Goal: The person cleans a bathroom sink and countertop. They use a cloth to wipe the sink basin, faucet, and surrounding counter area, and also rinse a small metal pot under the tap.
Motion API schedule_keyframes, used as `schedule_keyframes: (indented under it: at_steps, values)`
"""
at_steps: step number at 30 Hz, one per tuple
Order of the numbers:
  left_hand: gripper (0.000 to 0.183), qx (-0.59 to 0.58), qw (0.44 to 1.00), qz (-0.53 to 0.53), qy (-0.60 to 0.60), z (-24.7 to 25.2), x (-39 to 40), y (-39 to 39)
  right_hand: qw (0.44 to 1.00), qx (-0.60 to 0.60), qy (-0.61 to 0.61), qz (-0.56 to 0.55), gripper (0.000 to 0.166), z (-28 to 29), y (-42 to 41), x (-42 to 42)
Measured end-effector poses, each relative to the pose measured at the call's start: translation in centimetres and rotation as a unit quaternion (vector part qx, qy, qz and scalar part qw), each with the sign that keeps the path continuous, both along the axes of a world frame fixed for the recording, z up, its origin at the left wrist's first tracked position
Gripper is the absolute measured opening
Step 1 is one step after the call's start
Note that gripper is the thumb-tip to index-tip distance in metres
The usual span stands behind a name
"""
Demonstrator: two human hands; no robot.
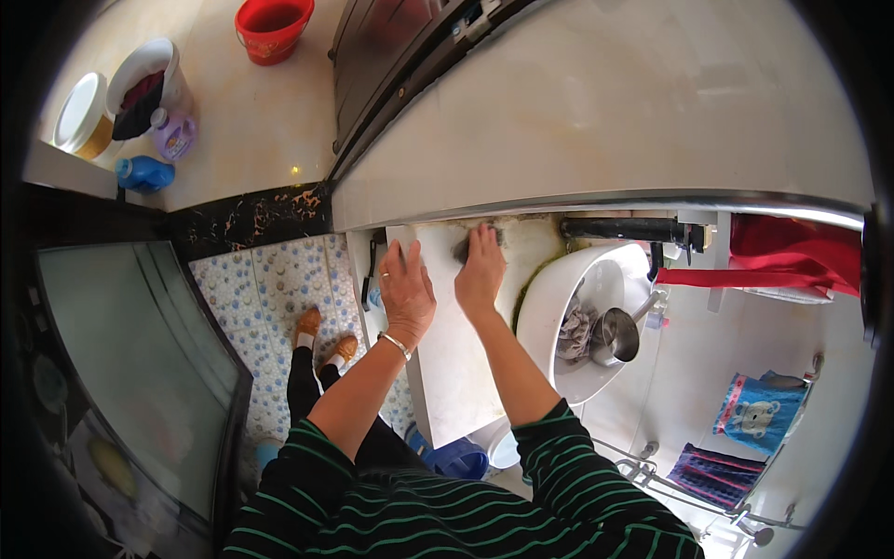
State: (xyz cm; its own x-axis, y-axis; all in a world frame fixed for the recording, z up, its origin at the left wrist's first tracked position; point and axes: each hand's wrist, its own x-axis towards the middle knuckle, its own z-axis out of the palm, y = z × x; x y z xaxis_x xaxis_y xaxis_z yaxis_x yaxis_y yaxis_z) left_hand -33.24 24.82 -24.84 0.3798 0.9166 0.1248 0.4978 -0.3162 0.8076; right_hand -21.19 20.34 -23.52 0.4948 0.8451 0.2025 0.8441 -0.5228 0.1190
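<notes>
My right hand [482, 272] lies with fingers pressed down near the back of a white vanity countertop [461, 377]. Under those fingers is a dark grey pad [461, 249], perhaps a steel-wool scourer, mostly covered by the hand. My left hand [407, 288] is over the left end of the countertop, fingers apart and nothing in it; whether it touches the surface I cannot tell. To the right of my right arm stands a white washbasin [538, 335], with dark grime along its joint. A wet grey cloth [575, 332] and a metal dipper [614, 337] lie inside it.
A black pipe [621, 229] runs along the wall behind the basin. Red cloth [796, 255] hangs at right, near towels [758, 412] on a rail. A blue bucket [457, 459] sits below the counter. A glass door [140, 370] is at left; a red bucket [272, 35] stands beyond the threshold.
</notes>
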Motion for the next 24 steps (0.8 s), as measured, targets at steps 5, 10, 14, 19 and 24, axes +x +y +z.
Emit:
schedule_keyframes:
  at_steps: [5, 10, 14, 19, 24]
  values:
    - [0.044, 0.008, 1.0, -0.018, -0.011, 0.5, 0.7, -0.6, 0.954, 0.074, 0.108, -0.271, 0.042, 0.5, -2.8, 11.9]
    - [0.044, 0.001, 1.0, -0.02, 0.01, 0.7, 0.6, -0.6, 0.916, 0.213, 0.175, -0.289, 0.035, -1.5, -0.6, 8.3]
    - [0.044, 0.026, 0.999, 0.007, 0.025, 0.3, 0.3, 0.3, 0.937, 0.259, 0.236, -0.007, 0.042, -0.2, 1.2, -1.9]
    - [0.045, 0.0, 1.0, -0.017, 0.007, 0.3, 0.9, -1.3, 0.945, 0.278, 0.117, -0.129, 0.027, -0.5, -1.3, 8.4]
    - [0.043, 0.008, 1.0, 0.004, 0.024, -0.4, 0.3, -0.7, 0.961, 0.235, 0.148, -0.012, 0.024, -1.5, 2.4, -1.3]
